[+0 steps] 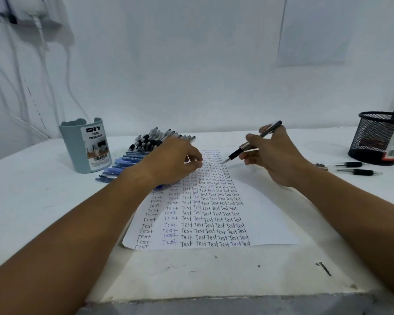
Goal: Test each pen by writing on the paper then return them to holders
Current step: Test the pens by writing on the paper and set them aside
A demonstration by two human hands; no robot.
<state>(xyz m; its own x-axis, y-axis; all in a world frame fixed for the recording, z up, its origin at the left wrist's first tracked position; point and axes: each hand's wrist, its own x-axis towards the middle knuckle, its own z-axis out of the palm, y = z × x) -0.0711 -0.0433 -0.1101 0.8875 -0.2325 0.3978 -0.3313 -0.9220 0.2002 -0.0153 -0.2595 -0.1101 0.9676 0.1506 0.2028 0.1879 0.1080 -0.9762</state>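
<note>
A white sheet of paper (266,214) lies mid-table, filled with columns of the word "Test". My right hand (275,155) grips a black pen (253,143), its tip hovering just above the paper's upper right part. My left hand (175,160) rests on the paper's upper left with fingers curled; whether it holds anything is hidden. Behind it lies a heap of black pens (155,138) and a row of blue pens (121,164). A grey-blue desk organizer (73,148) stands at the left, a black mesh holder (373,135) at the right.
Two black pens (350,168) lie on the table in front of the mesh holder. A white wall with hanging cables (41,42) rises right behind the table. The table's worn front edge (214,298) is near me.
</note>
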